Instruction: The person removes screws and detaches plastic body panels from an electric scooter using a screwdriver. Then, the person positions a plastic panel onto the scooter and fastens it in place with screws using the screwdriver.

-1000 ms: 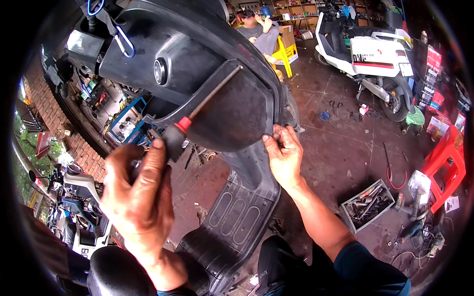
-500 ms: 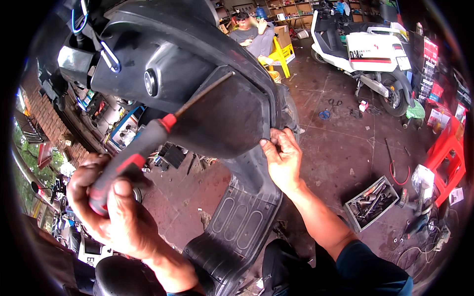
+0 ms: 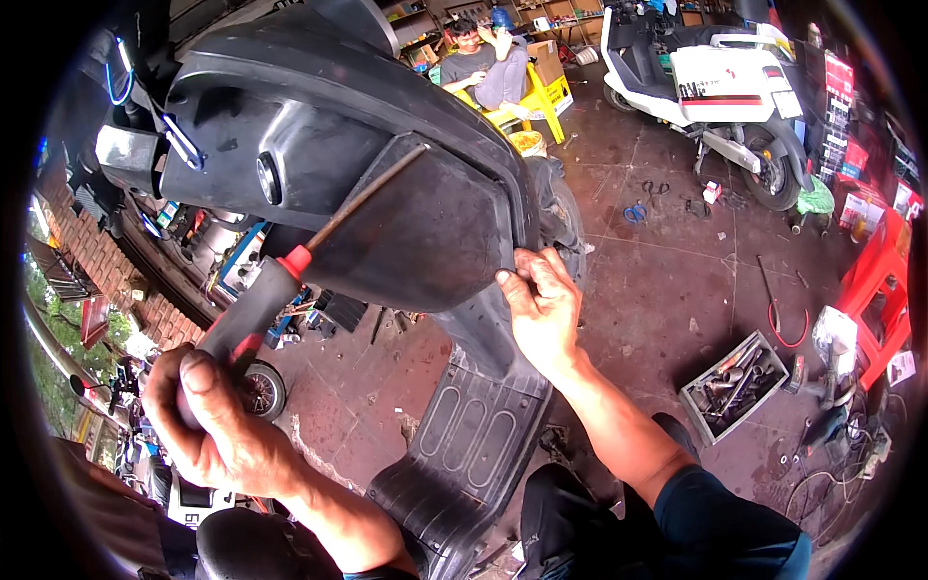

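Long red-and-grey screwdriver [image 3: 290, 271] against black scooter panel [image 3: 425, 222]

The screwdriver [image 3: 290, 266] has its handle end buried inside the closed left hand [image 3: 208, 420], and its metal tip disappears against the black scooter panel [image 3: 387, 164], so what it meets cannot be told. The fingertips of the right hand [image 3: 541, 309] curl behind the panel's edge, out of sight. The panel's upper part runs off the top of the picture. Small tools in the grey tray [image 3: 739, 387] on the floor are too small to identify. The person's body is cut off by the lower edge, and the left rim is dark and blurred.
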`<state>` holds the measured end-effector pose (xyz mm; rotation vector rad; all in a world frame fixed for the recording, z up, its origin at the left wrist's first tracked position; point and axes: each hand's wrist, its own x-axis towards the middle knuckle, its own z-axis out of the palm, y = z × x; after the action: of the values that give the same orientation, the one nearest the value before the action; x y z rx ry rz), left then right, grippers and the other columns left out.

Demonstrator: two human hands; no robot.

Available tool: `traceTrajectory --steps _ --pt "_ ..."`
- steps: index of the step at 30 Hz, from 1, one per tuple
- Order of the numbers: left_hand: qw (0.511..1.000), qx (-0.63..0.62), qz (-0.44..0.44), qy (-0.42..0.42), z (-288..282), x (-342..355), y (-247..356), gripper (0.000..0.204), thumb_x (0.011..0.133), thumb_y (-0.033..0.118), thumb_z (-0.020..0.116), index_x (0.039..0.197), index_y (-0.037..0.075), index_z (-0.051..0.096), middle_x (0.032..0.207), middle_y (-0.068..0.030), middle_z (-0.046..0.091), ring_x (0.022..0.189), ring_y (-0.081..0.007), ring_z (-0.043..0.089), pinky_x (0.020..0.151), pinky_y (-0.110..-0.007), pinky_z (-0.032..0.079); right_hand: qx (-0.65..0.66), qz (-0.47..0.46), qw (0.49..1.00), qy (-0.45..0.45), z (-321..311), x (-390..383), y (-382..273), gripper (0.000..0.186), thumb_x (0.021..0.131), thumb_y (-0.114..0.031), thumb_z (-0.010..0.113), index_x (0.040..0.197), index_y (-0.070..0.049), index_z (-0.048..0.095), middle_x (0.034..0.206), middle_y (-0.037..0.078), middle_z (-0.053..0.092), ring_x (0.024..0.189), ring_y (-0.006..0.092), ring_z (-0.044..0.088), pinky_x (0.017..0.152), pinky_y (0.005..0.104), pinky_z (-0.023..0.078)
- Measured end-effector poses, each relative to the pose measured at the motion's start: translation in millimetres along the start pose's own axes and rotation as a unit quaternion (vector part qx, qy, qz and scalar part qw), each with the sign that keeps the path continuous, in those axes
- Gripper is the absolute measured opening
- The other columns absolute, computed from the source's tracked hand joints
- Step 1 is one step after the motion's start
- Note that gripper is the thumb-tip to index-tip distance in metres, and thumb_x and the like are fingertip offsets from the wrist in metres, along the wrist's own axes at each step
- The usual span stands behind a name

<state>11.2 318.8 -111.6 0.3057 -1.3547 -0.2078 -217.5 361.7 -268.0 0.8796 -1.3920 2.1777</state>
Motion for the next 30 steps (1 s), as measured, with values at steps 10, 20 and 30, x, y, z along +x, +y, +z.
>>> traceTrajectory --steps 10,20,30 --pt "0.998 0.013 0.060 -0.026 -1.2 -9.6 0.7 0.044 0.081 0.028 0.071 0.110 -0.002 0.054 0.102 -0.0093 0.056 0.096 -0.0190 0.050 0.086 -0.035 0.042 -0.027 -0.010 1.000 -0.004 -3.9 2.8 -2.2 0.018 0.079 -0.002 0.065 0.096 0.003 0.063 0.083 0.012 0.059 0.066 0.0235 0.063 0.059 0.0297 0.048" --pt "0.977 0.034 0.197 -0.070 -2.3 10.2 4.0 0.055 0.083 0.038 0.066 0.117 -0.002 0.050 0.104 -0.0117 0.056 0.099 -0.0235 0.056 0.091 -0.036 0.041 -0.007 -0.025 0.999 -0.024 -6.1 4.6 -3.0 0.019 0.079 -0.002 0.065 0.097 0.003 0.062 0.083 0.013 0.058 0.067 0.0268 0.063 0.059 0.0315 0.049" --pt "0.982 0.000 0.178 -0.065 10.0 21.2 25.0 0.053 0.082 0.036 0.068 0.118 0.001 0.051 0.110 -0.0102 0.057 0.104 -0.0222 0.053 0.097 -0.037 0.036 0.001 -0.022 0.999 -0.026 -6.8 5.5 -2.5 0.018 0.079 -0.003 0.066 0.097 0.002 0.062 0.084 0.012 0.059 0.068 0.0269 0.063 0.059 0.0323 0.049"
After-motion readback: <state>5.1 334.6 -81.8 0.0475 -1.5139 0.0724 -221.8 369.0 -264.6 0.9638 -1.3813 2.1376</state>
